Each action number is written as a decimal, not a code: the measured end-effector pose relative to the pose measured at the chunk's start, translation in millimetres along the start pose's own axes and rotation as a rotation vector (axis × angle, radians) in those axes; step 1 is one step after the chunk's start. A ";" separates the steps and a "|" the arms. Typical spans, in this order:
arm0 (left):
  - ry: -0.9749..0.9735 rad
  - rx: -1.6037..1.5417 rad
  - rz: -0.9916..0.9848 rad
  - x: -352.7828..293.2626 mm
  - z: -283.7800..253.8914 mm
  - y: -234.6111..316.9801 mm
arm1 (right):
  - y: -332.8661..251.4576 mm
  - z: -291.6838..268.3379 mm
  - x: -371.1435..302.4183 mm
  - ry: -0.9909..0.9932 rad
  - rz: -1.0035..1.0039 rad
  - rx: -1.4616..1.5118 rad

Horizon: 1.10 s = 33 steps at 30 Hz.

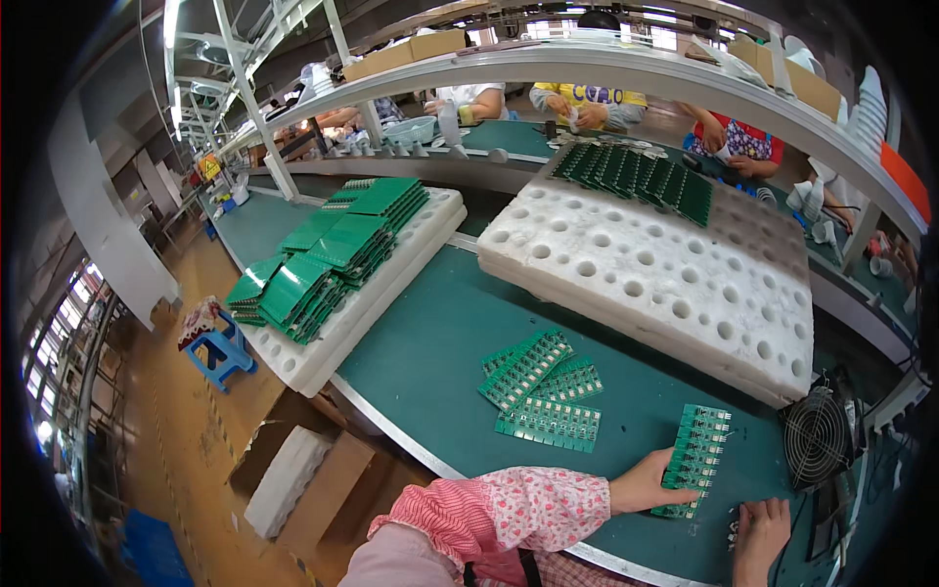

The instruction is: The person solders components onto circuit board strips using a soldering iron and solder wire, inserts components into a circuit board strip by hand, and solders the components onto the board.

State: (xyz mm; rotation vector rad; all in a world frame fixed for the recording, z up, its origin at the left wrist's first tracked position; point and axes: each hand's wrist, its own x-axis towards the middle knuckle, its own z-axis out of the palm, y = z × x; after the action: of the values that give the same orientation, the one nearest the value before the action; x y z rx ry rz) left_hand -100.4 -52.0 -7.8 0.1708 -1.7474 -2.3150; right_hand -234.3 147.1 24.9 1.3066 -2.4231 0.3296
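Note:
My left hand (pixel 641 486) grips a green circuit board panel (pixel 697 450) by its left edge. The panel stands roughly lengthwise away from me, with a row of small parts and pins along its right side. To its right, my right hand (pixel 765 533) has its fingers curled together at the table's near right. Small dark-and-silver pieces (pixel 734 526) show beside those fingertips; whether any are pinched I cannot make out. Farther left on the green tabletop (pixel 421 342), several loose circuit board panels (pixel 544 396) lie overlapping.
A white foam block (pixel 636 274) carries a row of leaning green boards (pixel 636 181). Stacked boards (pixel 333 245) cover another foam slab (pixel 421 240) at left. A black fan (pixel 820 435) stands at the right. Beyond the shelf (pixel 548 64), other people work. A carton (pixel 323 489) sits below the table edge.

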 end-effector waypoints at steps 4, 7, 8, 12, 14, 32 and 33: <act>0.010 -0.022 0.025 1.9 1.0 0.5 | -11.6 -36.5 7.8 -0.144 0.344 0.442; 0.071 -0.044 0.070 0.6 0.3 5.2 | -22.3 -30.1 8.9 -0.237 0.752 0.878; 0.064 -0.048 0.066 0.1 2.3 4.4 | -22.8 -21.9 6.7 -0.235 0.760 0.874; 0.094 -0.061 0.059 6.2 0.5 0.2 | -27.4 -8.5 5.1 0.170 0.330 0.567; 0.191 -0.019 0.045 0.8 4.4 8.1 | -36.8 -7.4 9.1 0.101 0.413 0.777; 0.203 -0.056 -0.029 2.2 8.6 19.1 | -55.9 16.2 12.6 -0.268 0.663 1.603; 0.202 -0.050 -0.029 2.4 8.6 19.2 | -55.6 16.7 12.1 -0.265 0.655 1.601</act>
State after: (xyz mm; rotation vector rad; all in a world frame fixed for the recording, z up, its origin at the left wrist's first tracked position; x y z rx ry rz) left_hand -102.5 -49.6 13.1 0.4088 -1.5973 -2.2699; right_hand -197.2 101.6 16.6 0.7867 -2.5435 2.7648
